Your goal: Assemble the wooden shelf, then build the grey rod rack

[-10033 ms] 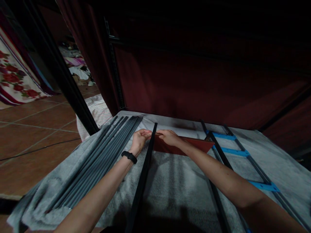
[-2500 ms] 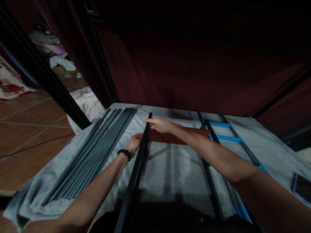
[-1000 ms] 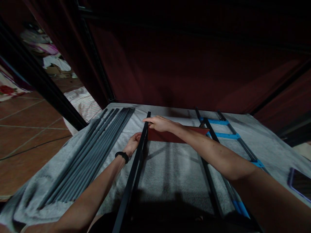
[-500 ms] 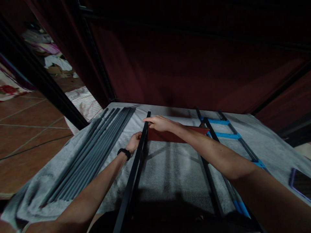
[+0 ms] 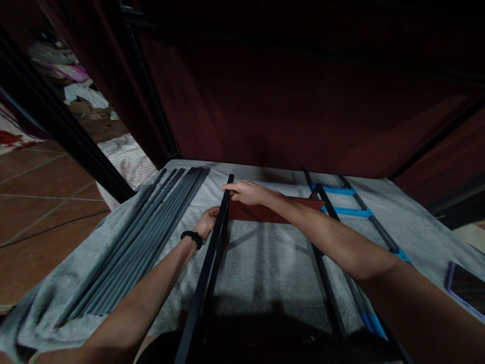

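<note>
Dim, grainy view; light seems to come from the left, background nearly black, edges bowed.

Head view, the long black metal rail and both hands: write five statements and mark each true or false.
1. The left hand touches the long black metal rail. True.
2. The right hand lies on the grey rods. False: the right hand rests over the rail's far end, by the red-brown flat panel; the bundle of grey rods lies apart, further left.
3. A black band circles the left wrist. True.
4. The flat crosspieces at the right are yellow. False: the crosspieces are blue.
5. A grey fluffy cloth is spread under the parts. True.
</note>
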A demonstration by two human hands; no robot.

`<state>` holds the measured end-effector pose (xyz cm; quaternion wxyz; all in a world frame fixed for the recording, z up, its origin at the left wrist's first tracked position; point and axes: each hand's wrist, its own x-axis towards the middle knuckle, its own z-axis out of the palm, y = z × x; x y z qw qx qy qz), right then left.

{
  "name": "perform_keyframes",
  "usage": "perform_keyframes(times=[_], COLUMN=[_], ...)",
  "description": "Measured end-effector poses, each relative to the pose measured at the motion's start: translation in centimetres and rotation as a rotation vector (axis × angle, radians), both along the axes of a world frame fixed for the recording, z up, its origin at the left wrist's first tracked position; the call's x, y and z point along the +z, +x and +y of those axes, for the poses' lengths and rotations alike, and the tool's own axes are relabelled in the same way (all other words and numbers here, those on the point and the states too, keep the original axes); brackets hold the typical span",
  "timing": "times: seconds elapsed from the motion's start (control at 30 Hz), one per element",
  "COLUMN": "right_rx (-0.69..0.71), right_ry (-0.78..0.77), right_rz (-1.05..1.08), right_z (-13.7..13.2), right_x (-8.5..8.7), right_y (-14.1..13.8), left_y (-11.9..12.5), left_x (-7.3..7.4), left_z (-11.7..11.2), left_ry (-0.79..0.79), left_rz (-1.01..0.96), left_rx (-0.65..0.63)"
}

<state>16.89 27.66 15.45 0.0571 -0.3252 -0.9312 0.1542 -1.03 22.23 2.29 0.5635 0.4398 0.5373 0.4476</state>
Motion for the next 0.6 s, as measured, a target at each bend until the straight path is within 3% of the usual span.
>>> perform_keyframes(times=[0.17, 0.4, 0.6], right_rx=[0.023, 0.002, 0.008], right_ry=[0.014, -0.018, -0.012], right_rz=[0.023, 0.033, 0.037], right_z=[0.1, 0.2, 0.0], right_x=[-0.1, -0.2, -0.2], right_y=[0.1, 0.0, 0.1], left_y=[-0.3, -1.1, -0.7], left_x=[-0.6, -1.7, -1.1], left_z=[0.0, 1.3, 0.6], left_ry=[0.101, -0.018, 0.047], left_rz=[0.009, 0.041, 0.007], left_rx=[-0.024, -0.046, -0.053])
